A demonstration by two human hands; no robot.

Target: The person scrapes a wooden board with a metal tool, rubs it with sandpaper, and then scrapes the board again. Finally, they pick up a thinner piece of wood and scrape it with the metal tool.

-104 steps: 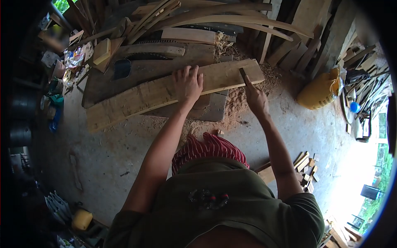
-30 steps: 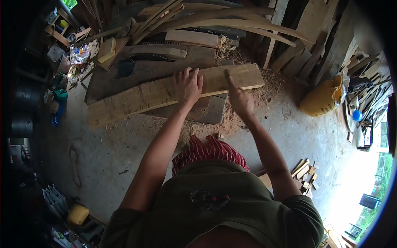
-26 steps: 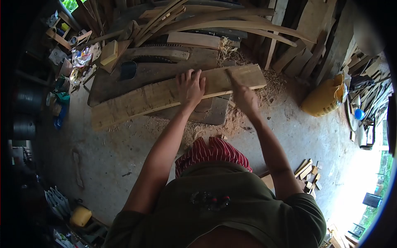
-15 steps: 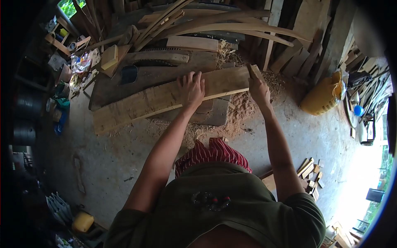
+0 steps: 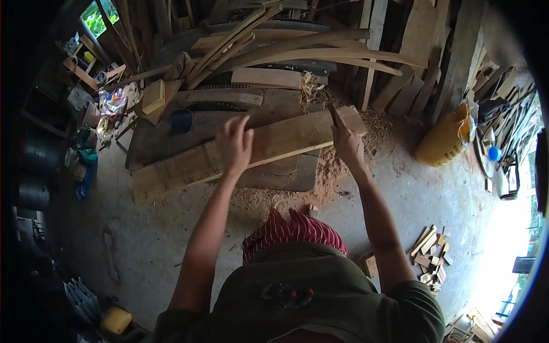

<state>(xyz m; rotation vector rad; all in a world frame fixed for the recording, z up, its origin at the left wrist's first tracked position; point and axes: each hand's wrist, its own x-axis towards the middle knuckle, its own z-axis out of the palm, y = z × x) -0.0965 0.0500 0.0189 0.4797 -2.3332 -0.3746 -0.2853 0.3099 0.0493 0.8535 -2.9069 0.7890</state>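
A long, thick wooden plank lies at a slant across a dark worktop. My left hand is over its middle, fingers spread and holding nothing. Near the plank's right end, my right hand is closed around a dark, narrow tool, which points away from me across the board's face. My fingers hide most of the tool, so I cannot tell its kind. The plank's end shows to the right of that hand.
Curved wooden strips and a yellowish block lie behind the plank. Shavings cover the floor at right, near a yellow sack. Wood offcuts are heaped at lower right, and boards lean at the back.
My left hand has moved left along the plank, its fingers now spread more. My right hand has shifted left with the dark tool, away from the plank's end.
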